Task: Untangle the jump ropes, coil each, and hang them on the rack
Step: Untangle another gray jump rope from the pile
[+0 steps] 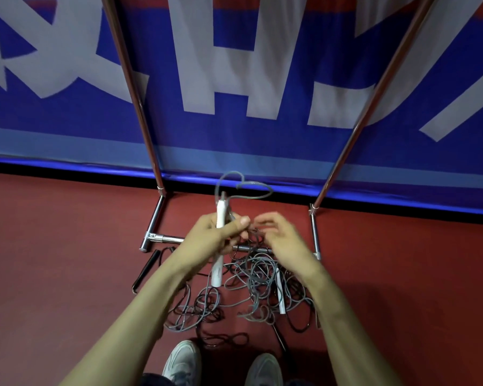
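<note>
Several ropes (258, 285) lie tangled on floor (67, 260) by near rack (162, 239) base | left hand (212, 236) grips white handle (221, 215) | right hand (280, 239) fingers curled at cord, pinch unclear | cord light, limp, snag-prone; hold rigid handles

Jump ropes (251, 291) in one tangled heap on floor, just in front of chrome rack (154, 227).
Grey & black cords, loops crossing all over; two white handles (221, 215) upright in left hand (207, 238), grey loop (246, 188) sticking up above; 3rd white handle (280, 291) lying in heap, black handle (145, 267) flat at left nr rack foot.
</note>
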The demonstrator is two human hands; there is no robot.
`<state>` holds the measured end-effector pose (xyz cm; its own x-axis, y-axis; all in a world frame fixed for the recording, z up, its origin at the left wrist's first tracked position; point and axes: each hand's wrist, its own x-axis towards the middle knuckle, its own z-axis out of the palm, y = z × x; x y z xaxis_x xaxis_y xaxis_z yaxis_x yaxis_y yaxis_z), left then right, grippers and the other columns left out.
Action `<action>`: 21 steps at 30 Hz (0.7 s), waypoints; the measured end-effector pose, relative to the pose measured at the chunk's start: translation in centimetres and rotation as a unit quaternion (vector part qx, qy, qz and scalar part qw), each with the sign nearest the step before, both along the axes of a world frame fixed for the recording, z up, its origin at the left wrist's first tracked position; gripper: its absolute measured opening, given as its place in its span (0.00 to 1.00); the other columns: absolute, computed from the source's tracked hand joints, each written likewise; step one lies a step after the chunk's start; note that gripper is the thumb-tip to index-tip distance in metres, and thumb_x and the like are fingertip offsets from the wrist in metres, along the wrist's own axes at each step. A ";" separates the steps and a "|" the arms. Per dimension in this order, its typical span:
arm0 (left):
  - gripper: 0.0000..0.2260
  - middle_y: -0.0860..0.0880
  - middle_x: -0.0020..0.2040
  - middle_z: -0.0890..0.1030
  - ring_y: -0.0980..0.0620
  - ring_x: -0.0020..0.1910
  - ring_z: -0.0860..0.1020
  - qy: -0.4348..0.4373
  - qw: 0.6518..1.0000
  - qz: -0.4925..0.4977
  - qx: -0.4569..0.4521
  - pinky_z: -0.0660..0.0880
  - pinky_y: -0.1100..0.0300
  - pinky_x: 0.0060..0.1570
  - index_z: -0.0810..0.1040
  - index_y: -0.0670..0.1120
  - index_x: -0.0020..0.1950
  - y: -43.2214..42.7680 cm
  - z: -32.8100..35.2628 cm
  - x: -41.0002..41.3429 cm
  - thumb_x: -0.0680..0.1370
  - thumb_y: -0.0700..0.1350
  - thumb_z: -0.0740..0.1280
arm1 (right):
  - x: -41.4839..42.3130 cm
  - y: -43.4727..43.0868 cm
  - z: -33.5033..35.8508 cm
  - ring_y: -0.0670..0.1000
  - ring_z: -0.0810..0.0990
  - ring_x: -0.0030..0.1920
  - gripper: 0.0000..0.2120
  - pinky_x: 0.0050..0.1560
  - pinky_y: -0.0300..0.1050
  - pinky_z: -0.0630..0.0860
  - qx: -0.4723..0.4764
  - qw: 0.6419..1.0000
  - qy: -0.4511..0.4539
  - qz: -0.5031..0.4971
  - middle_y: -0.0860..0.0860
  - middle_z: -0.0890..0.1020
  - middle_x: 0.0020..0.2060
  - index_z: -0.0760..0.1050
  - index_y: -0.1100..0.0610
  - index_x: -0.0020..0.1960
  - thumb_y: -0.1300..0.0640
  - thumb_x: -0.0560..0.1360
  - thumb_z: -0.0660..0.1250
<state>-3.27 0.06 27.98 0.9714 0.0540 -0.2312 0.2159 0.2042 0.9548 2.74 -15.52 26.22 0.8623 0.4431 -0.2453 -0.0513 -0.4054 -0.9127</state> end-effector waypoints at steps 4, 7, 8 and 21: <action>0.11 0.50 0.33 0.77 0.59 0.26 0.66 -0.037 0.990 0.083 -0.108 0.60 0.70 0.22 0.79 0.38 0.45 0.5 1.2 0.4 0.73 0.47 0.66 | -0.6 0.0 -1.8 0.51 0.81 0.44 0.12 0.47 0.43 0.72 -0.086 0.984 0.062 0.144 0.53 0.83 0.46 0.76 0.48 0.52 0.64 0.77 0.64; 0.08 0.52 0.31 0.75 0.59 0.27 0.66 -0.068 0.965 0.200 -0.157 0.60 0.70 0.22 0.77 0.40 0.45 1.9 1.8 0.6 0.77 0.44 0.64 | -0.1 -0.3 -1.2 0.46 0.79 0.46 0.07 0.47 0.41 0.73 -0.120 0.985 0.004 0.124 0.45 0.81 0.44 0.77 0.51 0.47 0.59 0.80 0.62; 0.08 0.52 0.31 0.75 0.60 0.27 0.66 -0.072 0.958 0.228 -0.157 0.60 0.70 0.23 0.77 0.40 0.45 2.4 1.7 0.6 0.79 0.43 0.63 | 0.1 -0.5 -0.8 0.46 0.79 0.46 0.10 0.47 0.41 0.74 -0.107 0.988 0.008 0.109 0.44 0.80 0.45 0.76 0.50 0.45 0.58 0.81 0.60; 0.10 0.51 0.32 0.78 0.60 0.20 0.63 -0.073 0.941 0.178 -0.277 0.56 0.72 0.16 0.80 0.42 0.44 2.1 3.1 0.3 0.75 0.45 0.62 | -1.0 2.4 -1.0 0.47 0.79 0.43 0.11 0.41 0.37 0.73 -0.048 0.992 0.016 0.115 0.45 0.78 0.53 0.73 0.51 0.61 0.58 0.79 0.65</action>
